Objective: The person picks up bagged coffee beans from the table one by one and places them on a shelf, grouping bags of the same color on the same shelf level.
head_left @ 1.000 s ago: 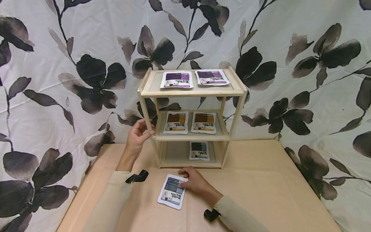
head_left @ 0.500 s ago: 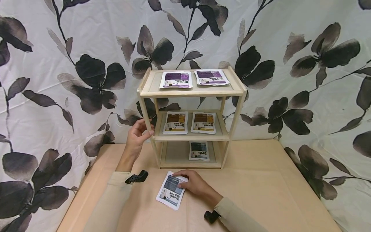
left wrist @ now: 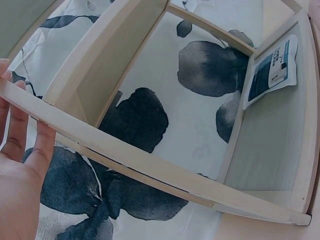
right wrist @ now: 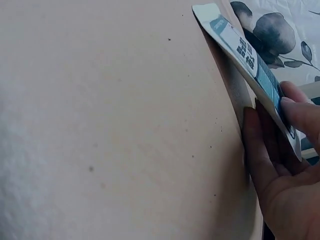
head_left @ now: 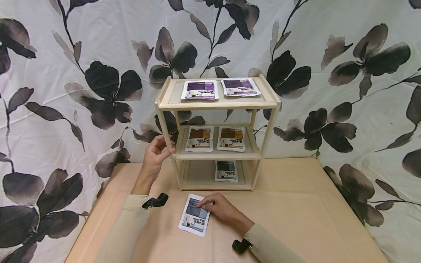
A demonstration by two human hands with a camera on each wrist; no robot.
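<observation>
On the left, my left hand [head_left: 154, 160] grips the front left post of a small three-tier wooden rack [head_left: 217, 156]. The left wrist view shows the fingers [left wrist: 17, 130] behind that post. In front of the rack, my right hand [head_left: 225, 210] pinches the right edge of a white foil pouch [head_left: 194, 218] with a grey-blue label. From the right wrist view, the pouch [right wrist: 250, 62] is tilted up from the table, with fingers on its face and others underneath. A similar grey-blue pouch [head_left: 226, 171] lies on the rack's bottom shelf.
Two purple-labelled pouches, one left [head_left: 200, 90] and one right [head_left: 241, 87], lie on the top shelf. The middle shelf bears two brown-labelled pouches [head_left: 199, 139]. A floral cloth [head_left: 329, 65] hangs behind the tan-covered table [head_left: 296, 204].
The held pouch has shifted slightly on the spot. My right index finger has moved from the pouch's upper edge onto its face. The left hand has stayed on the post.
</observation>
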